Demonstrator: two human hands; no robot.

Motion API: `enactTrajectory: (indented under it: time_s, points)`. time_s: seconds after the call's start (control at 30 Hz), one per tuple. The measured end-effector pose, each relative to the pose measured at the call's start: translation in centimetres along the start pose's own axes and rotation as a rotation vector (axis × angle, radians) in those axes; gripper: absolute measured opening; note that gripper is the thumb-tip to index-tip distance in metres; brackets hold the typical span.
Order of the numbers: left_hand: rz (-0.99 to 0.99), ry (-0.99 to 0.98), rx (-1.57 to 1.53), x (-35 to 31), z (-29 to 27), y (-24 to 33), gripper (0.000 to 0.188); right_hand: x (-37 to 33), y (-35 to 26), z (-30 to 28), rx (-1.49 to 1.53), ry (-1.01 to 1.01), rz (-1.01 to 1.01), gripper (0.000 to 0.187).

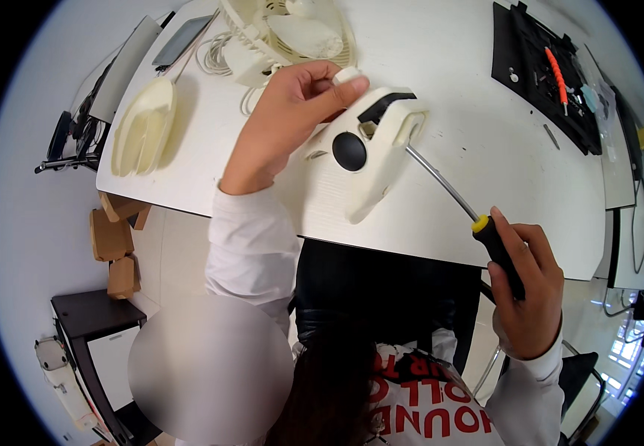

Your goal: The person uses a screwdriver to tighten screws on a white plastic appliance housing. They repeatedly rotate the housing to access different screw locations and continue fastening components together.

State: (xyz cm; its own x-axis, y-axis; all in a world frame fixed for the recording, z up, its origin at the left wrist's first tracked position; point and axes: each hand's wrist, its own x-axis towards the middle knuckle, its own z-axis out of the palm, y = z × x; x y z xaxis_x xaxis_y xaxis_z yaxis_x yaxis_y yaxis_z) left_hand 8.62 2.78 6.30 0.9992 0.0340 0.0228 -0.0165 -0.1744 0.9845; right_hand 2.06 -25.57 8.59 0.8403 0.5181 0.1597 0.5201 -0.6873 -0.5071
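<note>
My right hand [526, 286] is wrapped round the black-and-yellow handle of a screwdriver [448, 187]. Its metal shaft points up and left, and the tip meets the right side of a cream plastic appliance housing [378, 167], beside a recess. The housing stands tilted on the table, with a round black disc [349, 151] and a black curved strip [385, 108] on it. With thumb and bent fingers, my left hand [300, 104] grips the housing's upper end. The exact spot where the tip sits is too small to make out.
On the white table [478, 89], a cream slatted basket-like shell [348, 44] and coiled cable [216, 56] lie at the back. A cream scoop-shaped cover [144, 126] is at left. At right are a black tool case [511, 44], an orange-handled tool [556, 78] and a small metal bit [551, 136].
</note>
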Motion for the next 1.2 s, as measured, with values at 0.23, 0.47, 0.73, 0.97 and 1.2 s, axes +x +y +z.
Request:
enactTrajectory:
  time_s: [0.23, 0.47, 0.73, 0.97, 1.2]
  points:
    - [-0.116, -0.260, 0.087, 1.2, -2.1, -0.5, 0.024, 0.4, 0.6, 0.2, 0.134, -0.028, 0.072, 0.044]
    - [-0.154, -0.146, -0.058, 1.0, -1.3, -0.9, 0.026, 0.2, 1.1, 1.6, -0.006, 0.209, -0.073, 0.042]
    - [-0.132, -0.161, -0.033, 1.1, -1.7, -1.6, 0.026, 1.2, 0.9, -0.2, 0.123, 0.071, -0.009, 0.036]
    - [-0.057, -0.052, -0.136, -0.2, -1.2, -0.6, 0.021, 1.2, 2.2, -1.7, 0.307, 0.088, 0.140, 0.032]
    - [0.144, 0.197, -0.615, -3.2, -1.2, -1.2, 0.014, 0.3, 1.6, -6.8, 0.211, -0.012, -0.526, 0.057]
